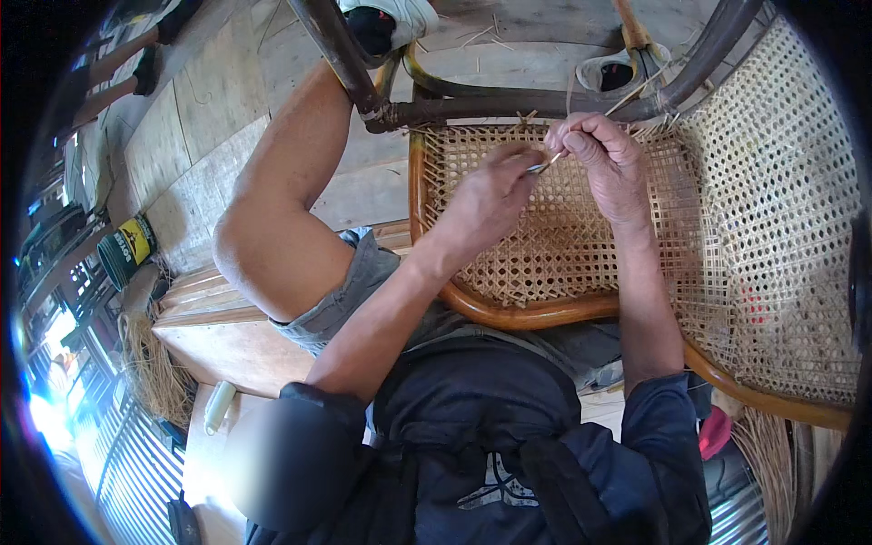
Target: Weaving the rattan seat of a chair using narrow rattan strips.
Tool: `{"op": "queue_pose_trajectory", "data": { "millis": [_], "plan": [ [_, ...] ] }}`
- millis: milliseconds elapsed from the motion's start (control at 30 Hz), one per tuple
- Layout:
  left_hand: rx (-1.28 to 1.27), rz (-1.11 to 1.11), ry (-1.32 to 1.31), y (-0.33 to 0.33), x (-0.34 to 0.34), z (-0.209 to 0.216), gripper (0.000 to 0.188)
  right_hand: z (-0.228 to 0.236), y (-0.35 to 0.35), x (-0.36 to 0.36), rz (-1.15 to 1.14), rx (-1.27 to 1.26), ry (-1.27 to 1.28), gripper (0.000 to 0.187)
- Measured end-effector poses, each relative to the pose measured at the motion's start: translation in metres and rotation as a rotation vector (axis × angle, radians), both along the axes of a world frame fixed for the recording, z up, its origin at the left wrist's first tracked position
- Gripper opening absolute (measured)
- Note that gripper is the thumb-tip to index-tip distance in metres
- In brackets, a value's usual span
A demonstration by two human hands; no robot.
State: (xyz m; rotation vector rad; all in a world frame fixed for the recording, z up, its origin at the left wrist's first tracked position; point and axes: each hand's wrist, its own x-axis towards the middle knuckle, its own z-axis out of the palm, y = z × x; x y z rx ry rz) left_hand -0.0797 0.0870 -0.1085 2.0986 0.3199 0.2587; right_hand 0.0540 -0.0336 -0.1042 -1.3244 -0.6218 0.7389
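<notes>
A chair with a woven cane seat (536, 268) and an orange-brown wooden rim lies across my lap. Over the far part of the seat my two hands nearly meet. My left hand (486, 204), slightly blurred, is closed around something small and thin with a pale, shiny tip, too small to name. With thumb and forefinger my right hand (607, 162) pinches a thin cane strip (627, 98), whose length trails up over the dark chair frame. The strip's short end reaches toward the left hand's fingertips. Loose strip ends stick out along the seat's far edge.
The woven cane backrest (781, 191) rises at the right. Dark chair legs (336, 50) stand at the far side, near my shoes. Bundles of raw cane fibre (150, 359) hang at the left, below a yellow-and-dark bucket (127, 250). A pale bottle (218, 406) lies at lower left.
</notes>
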Motion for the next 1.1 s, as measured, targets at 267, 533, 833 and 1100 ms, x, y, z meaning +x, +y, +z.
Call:
{"op": "queue_pose_trajectory", "data": {
  "millis": [267,533,833,1100],
  "plan": [
    [-0.926,0.065,0.799,0.009,0.032,0.016,0.023,-0.027,-0.03,0.031,-0.376,-0.366,0.166,0.018],
    [-0.659,-0.002,0.74,0.003,0.022,0.01,0.026,-0.059,-0.029,0.033,-0.347,-0.865,-0.411,0.016],
    [-0.605,-0.016,0.747,0.003,0.018,0.014,0.026,-0.051,-0.018,0.037,-0.055,-1.139,-0.668,0.028],
    [-0.357,-0.131,0.736,0.003,0.004,0.014,0.029,-0.064,-0.039,0.035,-0.295,-0.807,-0.481,0.015]
  ]
}}
